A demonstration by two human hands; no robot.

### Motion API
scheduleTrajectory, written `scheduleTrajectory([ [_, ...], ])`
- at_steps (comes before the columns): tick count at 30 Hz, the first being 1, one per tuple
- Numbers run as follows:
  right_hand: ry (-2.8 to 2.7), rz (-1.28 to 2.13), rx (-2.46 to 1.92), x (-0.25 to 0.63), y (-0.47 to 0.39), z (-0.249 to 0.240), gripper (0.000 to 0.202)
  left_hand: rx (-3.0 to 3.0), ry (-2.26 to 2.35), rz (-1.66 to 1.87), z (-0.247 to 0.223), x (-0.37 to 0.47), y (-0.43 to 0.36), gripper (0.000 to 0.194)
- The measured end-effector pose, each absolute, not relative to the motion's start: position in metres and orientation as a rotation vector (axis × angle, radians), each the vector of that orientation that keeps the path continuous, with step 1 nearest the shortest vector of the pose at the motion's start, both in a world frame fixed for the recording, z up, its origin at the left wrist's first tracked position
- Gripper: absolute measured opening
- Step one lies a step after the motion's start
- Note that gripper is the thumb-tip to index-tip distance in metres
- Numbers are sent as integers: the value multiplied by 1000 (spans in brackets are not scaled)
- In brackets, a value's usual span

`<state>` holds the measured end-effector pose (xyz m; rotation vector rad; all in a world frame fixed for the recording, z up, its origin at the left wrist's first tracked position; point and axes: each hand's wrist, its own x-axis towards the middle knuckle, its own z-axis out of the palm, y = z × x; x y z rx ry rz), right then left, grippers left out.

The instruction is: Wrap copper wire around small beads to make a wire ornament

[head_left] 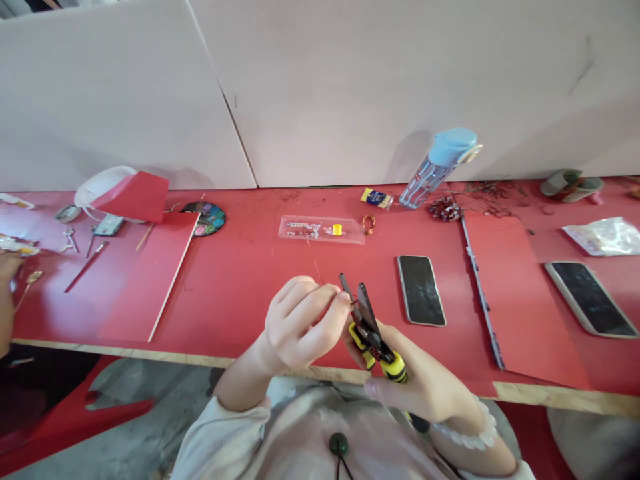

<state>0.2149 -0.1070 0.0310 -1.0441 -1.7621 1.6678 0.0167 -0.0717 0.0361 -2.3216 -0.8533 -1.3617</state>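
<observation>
near table edge [345,375], left hand [303,327] tight on wire [318,271], right hand [413,387] around pliers [371,327], gap before tray [354,233]

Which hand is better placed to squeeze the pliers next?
Probably the right hand: it holds the pliers at the handles, while the left hand has its fingers closed near the jaws.

Left hand's grip [306,325] pinching a thin strand [317,269], right hand's grip [413,383] around yellow-and-black pliers [374,337] with jaws parted, clear tray [354,235] of beads [306,230] ahead on the red tabletop [240,280], phone [421,290] to the right, blue-lidded bottle [434,167] by a pale panel [320,93]
</observation>
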Motion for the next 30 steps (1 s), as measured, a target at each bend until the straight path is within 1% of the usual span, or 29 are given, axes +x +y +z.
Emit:
scheduleTrajectory([
  [3, -1784, 1647, -1031, 216, -107, 31, 26, -2349, -865, -1368, 37, 16, -73, 14],
  [6, -1807, 1620, -1011, 217, -107, 30, 28, -2376, -878, -1375, 37, 15, -74, 14],
  [12, -1904, 1517, -1019, 218, -110, 27, 43, -2377, -847, -1404, 41, 16, -76, 14],
  [17, -1996, 1481, -996, 220, -110, 24, 54, -2443, -868, -1300, 52, 15, -83, 15],
  [24, -2023, 1496, -961, 221, -108, 26, 57, -2444, -858, -1309, 51, 13, -83, 15],
  [30, -2009, 1515, -990, 220, -110, 28, 56, -2433, -820, -1498, 32, 12, -82, 13],
])
